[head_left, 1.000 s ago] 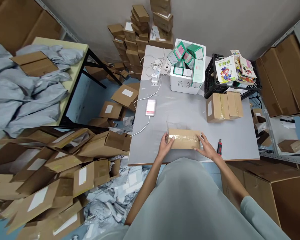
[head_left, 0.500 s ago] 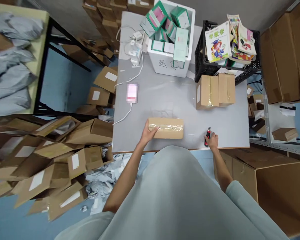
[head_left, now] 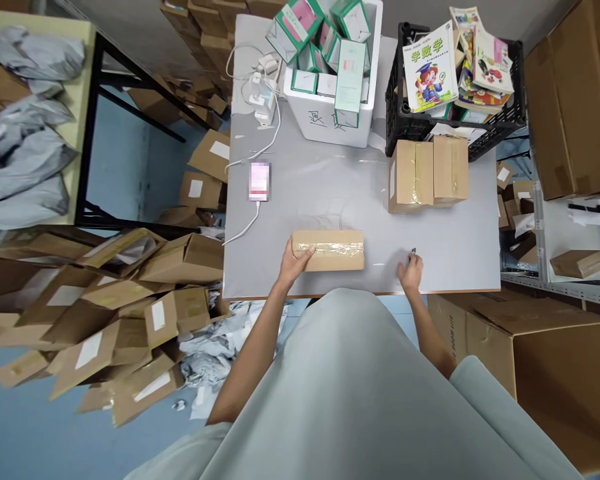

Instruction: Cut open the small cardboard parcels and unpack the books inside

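Observation:
A small cardboard box (head_left: 336,251), closed with clear tape along its top, lies near the front edge of the grey table (head_left: 325,193). My left hand (head_left: 291,263) grips its left end, thumb on top by the tape. To the right of the box, my right hand (head_left: 411,272) is closed around a utility knife (head_left: 413,251). Only the knife's tip shows past the fingers; its red and black handle is hidden by the hand.
Two taped boxes (head_left: 414,175) stand before a black crate (head_left: 397,120) of books. A white bin (head_left: 325,127) holds green-and-white cartons. A phone (head_left: 259,181) charges on a cable at left. Opened cartons (head_left: 180,313) pile up left; a large open carton (head_left: 560,373) stands at right.
My right hand has closed over the utility knife and shifted slightly left, covering its handle. My left hand keeps its hold on the box. The whole view has shifted slightly.

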### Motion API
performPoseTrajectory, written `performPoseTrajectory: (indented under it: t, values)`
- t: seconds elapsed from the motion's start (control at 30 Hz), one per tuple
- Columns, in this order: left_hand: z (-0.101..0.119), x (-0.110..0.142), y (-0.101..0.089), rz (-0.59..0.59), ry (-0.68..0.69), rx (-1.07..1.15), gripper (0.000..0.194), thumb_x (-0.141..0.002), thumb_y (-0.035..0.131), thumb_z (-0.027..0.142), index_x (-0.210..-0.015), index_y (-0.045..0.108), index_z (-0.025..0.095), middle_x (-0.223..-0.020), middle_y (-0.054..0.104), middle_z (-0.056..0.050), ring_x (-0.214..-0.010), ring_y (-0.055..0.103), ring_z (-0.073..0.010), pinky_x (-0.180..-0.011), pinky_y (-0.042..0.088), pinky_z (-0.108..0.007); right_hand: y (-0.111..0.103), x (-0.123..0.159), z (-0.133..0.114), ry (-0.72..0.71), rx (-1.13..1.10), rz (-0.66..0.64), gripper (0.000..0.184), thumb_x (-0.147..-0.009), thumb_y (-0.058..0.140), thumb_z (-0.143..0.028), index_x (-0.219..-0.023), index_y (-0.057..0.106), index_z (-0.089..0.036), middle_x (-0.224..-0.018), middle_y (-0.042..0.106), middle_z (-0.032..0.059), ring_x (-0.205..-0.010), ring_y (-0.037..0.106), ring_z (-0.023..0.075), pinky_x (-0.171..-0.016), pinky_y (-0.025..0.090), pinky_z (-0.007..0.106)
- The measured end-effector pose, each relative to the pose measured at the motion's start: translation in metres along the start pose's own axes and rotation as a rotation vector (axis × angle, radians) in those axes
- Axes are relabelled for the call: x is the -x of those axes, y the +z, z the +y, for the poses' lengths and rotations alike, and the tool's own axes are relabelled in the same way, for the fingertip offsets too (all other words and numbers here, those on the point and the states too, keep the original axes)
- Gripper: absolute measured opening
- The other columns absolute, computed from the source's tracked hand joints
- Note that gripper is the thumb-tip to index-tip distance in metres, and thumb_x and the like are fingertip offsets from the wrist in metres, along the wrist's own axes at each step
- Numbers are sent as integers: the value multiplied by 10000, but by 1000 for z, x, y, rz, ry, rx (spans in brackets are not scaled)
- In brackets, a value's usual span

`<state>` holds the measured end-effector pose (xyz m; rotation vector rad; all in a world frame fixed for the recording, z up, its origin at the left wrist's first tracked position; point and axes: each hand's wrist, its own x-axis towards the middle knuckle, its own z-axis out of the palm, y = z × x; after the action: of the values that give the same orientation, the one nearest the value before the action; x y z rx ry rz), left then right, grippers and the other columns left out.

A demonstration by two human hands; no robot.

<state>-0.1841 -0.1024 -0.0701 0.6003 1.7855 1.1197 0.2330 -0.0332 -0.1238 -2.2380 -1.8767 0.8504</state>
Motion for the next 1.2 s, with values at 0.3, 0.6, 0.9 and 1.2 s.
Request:
performPoseTrajectory:
  t: [0.3,0.6,0.9,1.2]
  values:
    - [-13,11,-14,-66,-220,168,784,-920,685,814,-1410,689,201,-1463,739,-177,-1406,681,-349,-1182,559,-475,39,29,-95,-360,-524,-452,798,-983,572,-767,-1577,638,-239,-1601,653,127,-1514,569,302,-1297,435,494]
    - [-9,9,-6,-39,-40,56,786,-799,884,665,-1418,716,210,-1381,767,-153,-1258,710,-335,-1121,583,-482,6,-1,-140,-274,-482,-132,804,-970,482,-925,-994,841,-206,-1130,797,160,-1183,704,324,-1046,591,439]
    - [-20,-27,-2,-6,-18,35,725,-835,808,674,-1348,767,163,-1320,776,-165,-1153,728,-290,-1064,597,-431,19,-34,-155,-197,-546,-115,884,-876,522,-982,-1102,844,-191,-1206,828,161,-1198,726,331,-1093,566,474]
    - [-23,-27,5,-7,-92,96,713,-880,770,737,-1314,739,172,-1373,763,-169,-1247,708,-310,-1060,601,-456,18,-29,-161,-181,-580,-173,1038,-861,382,-1032,-1150,818,-136,-1154,849,153,-1170,743,316,-1070,594,433]
